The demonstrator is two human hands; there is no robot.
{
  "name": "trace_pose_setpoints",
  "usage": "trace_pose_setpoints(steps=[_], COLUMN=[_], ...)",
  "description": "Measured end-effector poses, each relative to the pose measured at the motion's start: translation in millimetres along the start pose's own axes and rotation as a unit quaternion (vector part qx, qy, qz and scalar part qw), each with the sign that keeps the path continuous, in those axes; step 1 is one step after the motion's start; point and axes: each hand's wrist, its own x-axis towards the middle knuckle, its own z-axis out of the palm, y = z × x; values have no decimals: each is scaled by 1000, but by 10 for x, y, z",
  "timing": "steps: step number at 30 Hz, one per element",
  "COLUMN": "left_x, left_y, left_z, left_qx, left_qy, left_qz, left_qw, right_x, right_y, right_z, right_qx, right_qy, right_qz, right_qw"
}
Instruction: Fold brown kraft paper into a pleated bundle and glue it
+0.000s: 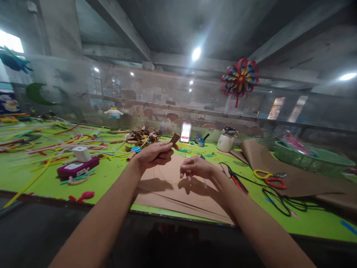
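Observation:
My left hand is raised over the green table, fingers closed on a small brown folded paper piece that sticks out past the fingertips. My right hand hovers just to its right, fingers curled in a loose pinch, with a thin pen-like stick hanging below it. Both hands are above a stack of brown paper sheets with a drawn circle line on top.
Scissors with yellow and red handles lie on more brown paper at right, beside a black cable and a green basket. A purple tape dispenser, coloured strips, a scrap pile, a phone and a glue pot stand behind.

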Motion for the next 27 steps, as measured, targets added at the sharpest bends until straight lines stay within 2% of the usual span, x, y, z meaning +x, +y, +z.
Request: trace_pose_setpoints(steps=[2,4,6,8,10,13,16,19,23,27], left_x=[-7,-4,13,41,74,125,165,203,286,379], left_y=[0,-20,-60,-112,-165,-233,-277,-315,-439,-649], left_z=[-6,-7,-5,0,12,62,154,261,366,418], left_qx=[17,47,90,136,174,223,302,391,471,517], left_qy=[3,9,16,21,26,32,24,15,13,30], left_qz=[-10,-31,-56,-79,-94,-109,-112,-76,-19,-44], left_qw=[1000,998,994,987,980,968,946,917,882,854], right_x=[-26,-117,-267,-435,-558,-578,-463,-353,-287,-221], right_y=[25,23,-13,-72,-136,-218,-270,-281,-220,-92], right_z=[-141,-361,-592,-761,-823,-734,-573,-502,-571,-666], right_qx=[-39,-93,-118,-108,-35,93,189,258,278,247], right_qy=[91,209,263,254,213,183,176,192,302,388], right_qz=[-31,-61,-81,-95,-146,-245,-297,-292,-225,-178], right_qw=[995,971,954,956,965,947,919,901,884,870])
